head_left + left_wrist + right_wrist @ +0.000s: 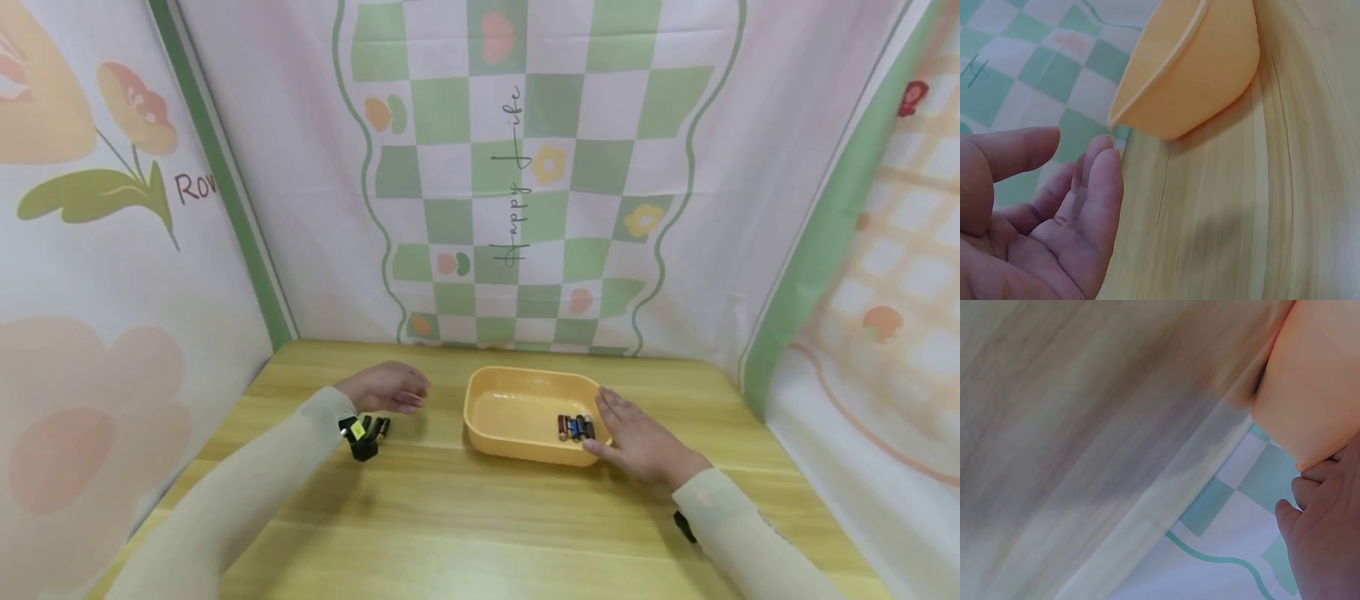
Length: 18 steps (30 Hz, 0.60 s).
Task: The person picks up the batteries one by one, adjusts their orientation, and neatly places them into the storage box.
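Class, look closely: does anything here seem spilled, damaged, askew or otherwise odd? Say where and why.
Only the "Happy Life" lettering on the checkered fabric behind the table: it runs sideways, bottom to top. No spill shows around the yellow bin of batteries.

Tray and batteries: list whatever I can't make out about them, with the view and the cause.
Markings on the batteries in the tray: head view, too small to read.
Exact number of table batteries: head view, the black wrist device partly hides them.
Tray's far end: left wrist view, cut off by the top edge.
Tray's inside: right wrist view, hidden behind its outer wall; the right hand also covers some rim.
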Each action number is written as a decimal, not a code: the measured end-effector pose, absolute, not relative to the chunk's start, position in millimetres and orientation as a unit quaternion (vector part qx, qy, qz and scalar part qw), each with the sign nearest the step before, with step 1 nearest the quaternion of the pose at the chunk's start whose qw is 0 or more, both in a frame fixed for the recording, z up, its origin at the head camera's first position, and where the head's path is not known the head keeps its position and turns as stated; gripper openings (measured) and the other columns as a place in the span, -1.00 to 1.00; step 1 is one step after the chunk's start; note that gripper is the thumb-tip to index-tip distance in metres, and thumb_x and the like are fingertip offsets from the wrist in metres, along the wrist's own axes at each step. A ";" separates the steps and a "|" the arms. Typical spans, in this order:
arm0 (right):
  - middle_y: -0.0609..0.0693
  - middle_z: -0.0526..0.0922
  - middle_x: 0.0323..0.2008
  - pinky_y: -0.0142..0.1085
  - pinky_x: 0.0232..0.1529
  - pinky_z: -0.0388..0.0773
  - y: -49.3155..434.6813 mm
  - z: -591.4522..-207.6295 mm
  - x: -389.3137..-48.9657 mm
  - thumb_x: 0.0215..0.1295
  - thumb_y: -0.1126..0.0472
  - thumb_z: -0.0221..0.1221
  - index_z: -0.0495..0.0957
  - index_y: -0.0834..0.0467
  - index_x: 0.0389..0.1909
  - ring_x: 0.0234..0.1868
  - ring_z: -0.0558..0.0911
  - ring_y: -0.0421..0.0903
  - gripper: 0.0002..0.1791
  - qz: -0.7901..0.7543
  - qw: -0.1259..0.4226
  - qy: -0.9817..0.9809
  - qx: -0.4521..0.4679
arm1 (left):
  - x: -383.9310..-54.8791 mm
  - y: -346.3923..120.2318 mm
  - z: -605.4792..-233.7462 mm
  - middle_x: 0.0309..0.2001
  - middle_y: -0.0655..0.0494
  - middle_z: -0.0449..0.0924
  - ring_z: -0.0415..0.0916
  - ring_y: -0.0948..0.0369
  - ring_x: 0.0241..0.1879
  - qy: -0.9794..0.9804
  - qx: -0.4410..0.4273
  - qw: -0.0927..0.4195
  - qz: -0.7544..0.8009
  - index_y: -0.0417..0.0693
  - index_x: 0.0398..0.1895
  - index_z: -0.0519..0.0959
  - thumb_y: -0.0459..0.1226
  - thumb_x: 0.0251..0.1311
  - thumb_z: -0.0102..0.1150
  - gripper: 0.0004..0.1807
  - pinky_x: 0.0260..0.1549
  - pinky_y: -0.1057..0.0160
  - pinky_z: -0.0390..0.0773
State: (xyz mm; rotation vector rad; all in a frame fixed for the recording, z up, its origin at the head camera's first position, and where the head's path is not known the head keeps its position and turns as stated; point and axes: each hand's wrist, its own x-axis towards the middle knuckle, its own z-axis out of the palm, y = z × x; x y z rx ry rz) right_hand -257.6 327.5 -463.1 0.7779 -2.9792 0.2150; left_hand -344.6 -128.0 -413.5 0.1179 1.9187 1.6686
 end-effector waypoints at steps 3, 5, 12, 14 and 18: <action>0.22 -0.22 0.51 0.06 0.45 -0.10 326.4 -463.0 -258.0 0.41 -0.38 -0.18 -0.11 0.38 0.48 0.49 -0.12 0.17 0.01 0.070 0.026 -0.965 0.253 | -345.2 -138.1 -414.5 -0.03 -0.25 0.48 0.60 0.07 -0.22 0.720 0.037 0.294 0.628 -0.46 0.19 0.30 -0.41 0.36 0.01 -0.60 0.14 -0.05 0.49; 0.23 -0.21 0.51 0.06 0.45 -0.10 326.0 -463.0 -258.2 0.41 -0.38 -0.18 -0.11 0.38 0.48 0.49 -0.12 0.17 0.01 0.071 0.026 -0.964 0.254 | -345.1 -144.7 -415.6 0.05 -0.32 0.44 0.60 0.05 -0.18 0.723 0.036 0.293 0.625 -0.46 0.22 0.27 -0.40 0.37 0.01 -0.58 0.13 -0.04 0.50; 0.22 -0.22 0.51 0.07 0.45 -0.10 326.7 -462.3 -259.8 0.41 -0.37 -0.16 -0.11 0.37 0.48 0.49 -0.12 0.17 0.00 0.067 0.027 -0.964 0.256 | -345.3 -164.3 -416.3 0.20 -0.42 0.31 0.54 -0.07 -0.01 0.727 0.022 0.281 0.626 -0.46 0.25 0.26 -0.40 0.37 0.00 -0.56 0.18 -0.08 0.43; 0.24 -0.20 0.51 0.08 0.45 -0.09 327.0 -461.9 -260.7 0.41 -0.36 -0.16 -0.10 0.38 0.48 0.49 -0.12 0.19 0.00 0.064 0.029 -0.963 0.259 | -346.2 -169.4 -417.3 0.21 -0.43 0.30 0.53 -0.09 0.00 0.726 0.019 0.280 0.629 -0.46 0.23 0.27 -0.40 0.37 0.01 -0.57 0.14 -0.05 0.49; 0.28 -0.16 0.50 0.09 0.44 -0.08 327.4 -462.3 -262.7 0.41 -0.36 -0.15 -0.09 0.39 0.47 0.48 -0.11 0.21 0.00 0.061 0.027 -0.963 0.262 | -345.7 -179.4 -420.4 0.21 -0.44 0.29 0.57 -0.04 -0.07 0.730 0.011 0.278 0.624 -0.47 0.22 0.27 -0.41 0.36 0.02 -0.57 -0.01 0.09 0.61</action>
